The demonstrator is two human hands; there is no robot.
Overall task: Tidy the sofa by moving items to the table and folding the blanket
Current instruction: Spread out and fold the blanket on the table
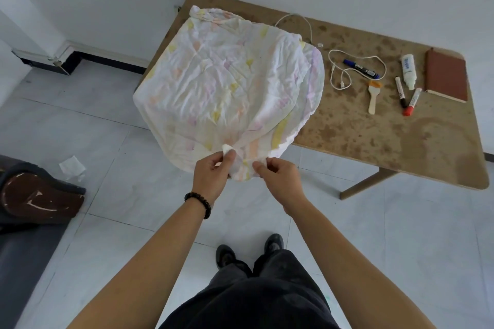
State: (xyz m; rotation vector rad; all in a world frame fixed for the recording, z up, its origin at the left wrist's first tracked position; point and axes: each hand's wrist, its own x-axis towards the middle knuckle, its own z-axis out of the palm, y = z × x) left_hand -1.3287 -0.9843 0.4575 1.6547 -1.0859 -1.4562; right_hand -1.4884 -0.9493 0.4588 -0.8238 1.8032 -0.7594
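A crumpled white blanket (pixel 230 83) with faint pink and yellow marks lies spread over the left end of the brown table (pixel 387 136), its near part hanging past the table's edge. My left hand (pixel 213 173) and my right hand (pixel 278 179) each pinch the blanket's near corner, close together, in front of the table. On the table's right half lie a white cable (pixel 355 67), a blue marker (pixel 361 69), a small wooden brush (pixel 373 97), two red-capped markers (pixel 406 99), a white bottle (pixel 408 71) and a brown notebook (pixel 446 75). The dark sofa (pixel 34 200) shows at the left edge.
A crumpled white tissue (pixel 72 167) lies on the tiled floor beside the sofa arm. My feet (pixel 248 251) stand on the tiles in front of the table. A table leg (pixel 366 181) slants down under the near right edge. White walls close the back.
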